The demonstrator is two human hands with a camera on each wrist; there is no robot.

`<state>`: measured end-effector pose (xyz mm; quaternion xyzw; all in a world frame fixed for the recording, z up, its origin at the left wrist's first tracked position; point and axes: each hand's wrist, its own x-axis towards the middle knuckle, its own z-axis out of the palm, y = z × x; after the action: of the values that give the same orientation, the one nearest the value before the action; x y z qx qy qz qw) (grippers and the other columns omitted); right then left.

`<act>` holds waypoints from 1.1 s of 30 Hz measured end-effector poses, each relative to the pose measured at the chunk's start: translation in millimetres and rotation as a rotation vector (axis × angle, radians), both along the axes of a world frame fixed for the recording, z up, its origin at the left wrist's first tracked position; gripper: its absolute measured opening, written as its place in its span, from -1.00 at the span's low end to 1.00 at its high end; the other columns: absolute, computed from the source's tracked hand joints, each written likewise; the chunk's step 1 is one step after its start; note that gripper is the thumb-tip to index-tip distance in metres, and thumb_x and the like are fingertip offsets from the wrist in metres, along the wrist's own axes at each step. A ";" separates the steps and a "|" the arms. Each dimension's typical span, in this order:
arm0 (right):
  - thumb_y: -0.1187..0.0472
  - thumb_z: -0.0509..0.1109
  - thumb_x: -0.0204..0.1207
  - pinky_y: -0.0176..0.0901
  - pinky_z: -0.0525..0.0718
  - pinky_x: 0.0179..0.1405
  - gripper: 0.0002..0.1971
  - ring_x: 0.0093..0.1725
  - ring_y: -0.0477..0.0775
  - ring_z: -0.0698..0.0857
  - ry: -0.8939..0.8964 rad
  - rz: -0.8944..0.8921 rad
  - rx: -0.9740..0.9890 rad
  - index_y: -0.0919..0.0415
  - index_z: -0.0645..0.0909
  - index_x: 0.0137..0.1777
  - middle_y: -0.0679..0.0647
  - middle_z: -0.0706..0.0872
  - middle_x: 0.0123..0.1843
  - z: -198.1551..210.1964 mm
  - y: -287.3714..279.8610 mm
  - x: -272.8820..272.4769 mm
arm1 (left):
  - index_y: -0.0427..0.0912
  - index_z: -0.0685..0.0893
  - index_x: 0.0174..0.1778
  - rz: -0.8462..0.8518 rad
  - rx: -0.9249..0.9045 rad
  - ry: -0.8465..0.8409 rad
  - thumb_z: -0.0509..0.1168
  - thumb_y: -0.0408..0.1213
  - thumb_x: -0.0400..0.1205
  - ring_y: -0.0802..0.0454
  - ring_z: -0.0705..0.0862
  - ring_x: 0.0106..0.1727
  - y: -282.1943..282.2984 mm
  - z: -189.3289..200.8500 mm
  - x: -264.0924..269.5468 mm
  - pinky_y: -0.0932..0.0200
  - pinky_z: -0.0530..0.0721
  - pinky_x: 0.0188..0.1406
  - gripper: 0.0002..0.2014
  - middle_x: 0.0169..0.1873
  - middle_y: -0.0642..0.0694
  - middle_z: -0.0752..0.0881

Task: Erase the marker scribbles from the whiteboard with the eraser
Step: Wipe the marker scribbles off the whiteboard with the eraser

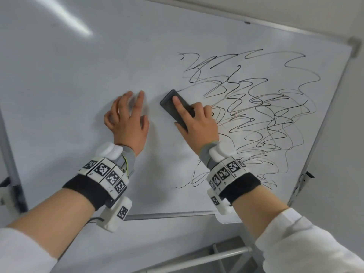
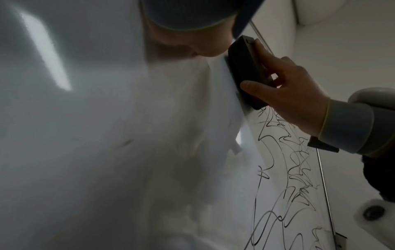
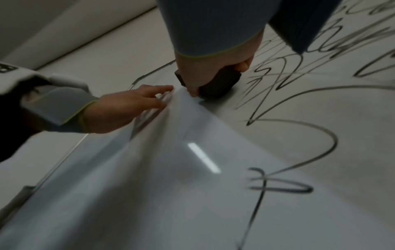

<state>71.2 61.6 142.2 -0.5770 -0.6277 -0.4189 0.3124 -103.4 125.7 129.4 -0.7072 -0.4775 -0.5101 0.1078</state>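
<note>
2 hands on the whiteboard (image 1: 78, 75). Right hand (image 1: 199, 123) grips the eraser (image 1: 173, 104), forefinger along its back, thumb and other fingers at its sides, pad flat on the board at the left edge of the scribbles (image 1: 266, 115). Left hand (image 1: 128, 119) spread, fingertips braced on bare board just beside. Risks: uneven pressure likely leaves streaks; right forearm hovers over wet-looking ink and may smear it; board on a stand could shift if the brace slips.
</note>
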 end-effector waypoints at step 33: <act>0.04 0.17 0.58 0.06 0.61 -0.22 -0.37 0.04 0.30 0.48 0.335 -0.144 0.007 0.15 0.14 0.64 0.30 0.48 0.11 73.9 11.3 3.1 | 0.11 0.38 0.47 -0.011 0.030 0.063 0.21 -0.25 0.58 -0.15 0.20 0.43 9.4 46.2 -5.5 -0.17 0.17 0.27 -0.50 0.51 -0.10 0.27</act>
<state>74.2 72.9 216.1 -0.6811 -0.5223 -0.3407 0.3836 -109.0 135.1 175.6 -0.7238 -0.4623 -0.4953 0.1305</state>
